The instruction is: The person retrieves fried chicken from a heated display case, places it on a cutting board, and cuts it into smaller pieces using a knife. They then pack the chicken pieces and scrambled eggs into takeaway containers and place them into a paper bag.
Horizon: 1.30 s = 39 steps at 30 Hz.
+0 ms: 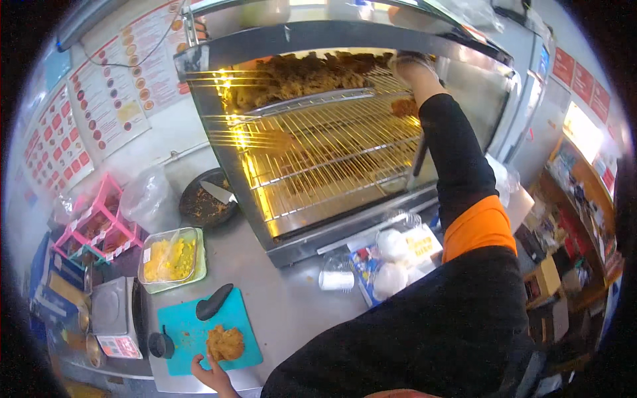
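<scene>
My left hand [214, 376] is bare, its fingers apart, at the front edge of a teal cutting board [247, 326]. One fingertip reaches the near side of a fried chicken piece [225, 343] on that board; whether it touches cannot be told. A black-handled utensil or knife [214, 302] lies behind the chicken, and a small black cup [160, 344] stands at the board's left edge. My right hand [410, 68], in a clear plastic glove, reaches into the top of a lit food warmer [318, 144]. Its fingers are hidden. Much fried chicken [298, 77] is piled on the upper rack.
Left of the board stand a scale [112, 311] and a tub of yellow food [169, 258]. A knife [217, 192] rests across a dark round pan [206, 211]. Pink bins [102, 214] stand at the wall. Wrapped rolls [390, 281] lie before the warmer.
</scene>
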Tool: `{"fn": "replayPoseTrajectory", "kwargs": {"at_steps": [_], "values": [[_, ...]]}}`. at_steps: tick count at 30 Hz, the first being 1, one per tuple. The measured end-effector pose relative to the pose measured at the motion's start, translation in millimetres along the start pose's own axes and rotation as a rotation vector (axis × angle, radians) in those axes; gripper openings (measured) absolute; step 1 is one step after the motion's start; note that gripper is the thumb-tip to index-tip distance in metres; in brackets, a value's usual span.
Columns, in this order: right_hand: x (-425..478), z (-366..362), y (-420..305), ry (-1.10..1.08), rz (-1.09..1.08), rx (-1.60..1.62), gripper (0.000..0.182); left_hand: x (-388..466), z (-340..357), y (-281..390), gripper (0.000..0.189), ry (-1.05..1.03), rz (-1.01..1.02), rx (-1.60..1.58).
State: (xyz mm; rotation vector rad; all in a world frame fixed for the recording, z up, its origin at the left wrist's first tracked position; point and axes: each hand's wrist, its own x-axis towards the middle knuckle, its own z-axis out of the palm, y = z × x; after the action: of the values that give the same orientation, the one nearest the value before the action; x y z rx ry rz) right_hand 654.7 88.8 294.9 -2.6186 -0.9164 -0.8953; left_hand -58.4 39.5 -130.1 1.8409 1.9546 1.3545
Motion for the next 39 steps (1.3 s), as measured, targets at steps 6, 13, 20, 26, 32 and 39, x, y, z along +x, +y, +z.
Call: {"fn": "replayPoseTrajectory", "kwargs": {"at_steps": [6, 13, 20, 26, 32, 39], "values": [[30, 39, 9, 0.058, 0.026, -0.108, 0.036, -23, -27, -2, 0.021, 0.095, -0.027, 0.145], [33, 41, 11, 0.077, -0.014, -0.161, 0.035, -32, -50, 21, 0.013, 0.068, -0.171, 0.174], [-15, 1, 1, 0.097, -0.184, -0.167, 0.035, -27, -40, 10, 0.012, 0.070, -0.074, 0.037], [-169, -55, 13, 0.212, 0.182, 0.993, 0.031, -44, -44, 23, 0.014, 0.061, -0.157, 0.008], [-181, 60, 66, 0.169, 0.133, 1.656, 0.037, -38, -46, 21, 0.014, 0.035, -0.024, -0.019], [-194, 65, 60, 0.191, 0.075, 2.292, 0.035, -58, -51, 15, 0.014, -0.009, -0.035, -0.023]]}}
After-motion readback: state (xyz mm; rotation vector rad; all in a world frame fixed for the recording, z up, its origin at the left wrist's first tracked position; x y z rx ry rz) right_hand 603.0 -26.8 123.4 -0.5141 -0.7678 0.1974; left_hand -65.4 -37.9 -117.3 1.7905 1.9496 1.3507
